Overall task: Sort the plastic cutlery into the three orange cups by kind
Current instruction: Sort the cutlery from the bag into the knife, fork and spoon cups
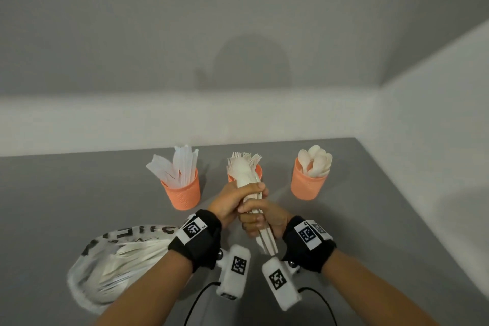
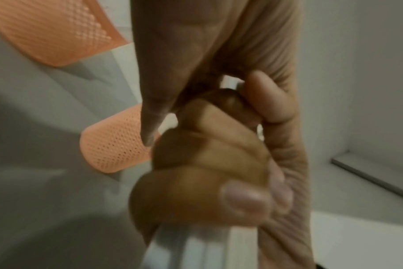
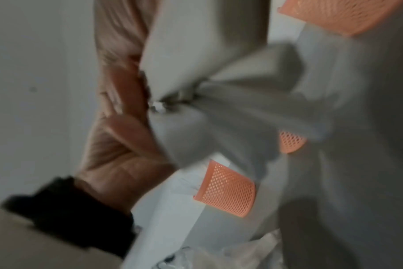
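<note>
Three orange cups stand in a row on the grey table (image 1: 370, 219): the left cup (image 1: 182, 193) holds knives, the middle cup (image 1: 258, 171) forks, the right cup (image 1: 307, 185) spoons. Both hands grip one bundle of white cutlery (image 1: 244, 172) upright in front of the middle cup. My left hand (image 1: 251, 189) wraps its upper part. Just below, my right hand (image 1: 251, 219) wraps the handles, whose ends (image 1: 268, 242) stick out beneath it. A spoon bowl tops the bundle. The right wrist view shows the bundle (image 3: 219, 87) blurred.
A clear plastic bag (image 1: 113, 264) with more white cutlery lies at the lower left beside my left forearm. White walls close the table at the back and right. Two orange cups (image 2: 113, 143) show in the left wrist view.
</note>
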`<state>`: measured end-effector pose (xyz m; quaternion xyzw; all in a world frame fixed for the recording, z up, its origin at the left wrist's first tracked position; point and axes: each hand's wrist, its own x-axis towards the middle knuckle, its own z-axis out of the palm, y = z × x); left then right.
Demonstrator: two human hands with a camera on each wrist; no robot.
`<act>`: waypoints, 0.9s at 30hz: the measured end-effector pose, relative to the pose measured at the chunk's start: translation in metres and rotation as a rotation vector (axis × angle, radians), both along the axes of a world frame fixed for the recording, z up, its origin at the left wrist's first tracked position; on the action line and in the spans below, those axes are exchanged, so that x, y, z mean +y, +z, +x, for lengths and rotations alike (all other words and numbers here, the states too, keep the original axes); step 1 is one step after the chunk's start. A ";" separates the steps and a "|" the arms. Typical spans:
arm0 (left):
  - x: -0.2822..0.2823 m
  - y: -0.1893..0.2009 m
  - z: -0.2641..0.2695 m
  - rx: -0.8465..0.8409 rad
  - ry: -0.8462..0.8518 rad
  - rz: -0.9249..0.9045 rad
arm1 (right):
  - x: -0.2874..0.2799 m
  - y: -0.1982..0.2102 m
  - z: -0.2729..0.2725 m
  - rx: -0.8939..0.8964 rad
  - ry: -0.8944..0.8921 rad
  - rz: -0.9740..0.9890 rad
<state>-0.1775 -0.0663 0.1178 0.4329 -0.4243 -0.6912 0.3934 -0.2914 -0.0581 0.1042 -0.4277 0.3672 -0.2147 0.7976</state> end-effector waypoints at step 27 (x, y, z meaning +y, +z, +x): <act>-0.011 0.013 0.002 -0.340 0.403 -0.244 | 0.004 0.003 -0.003 0.029 -0.270 0.011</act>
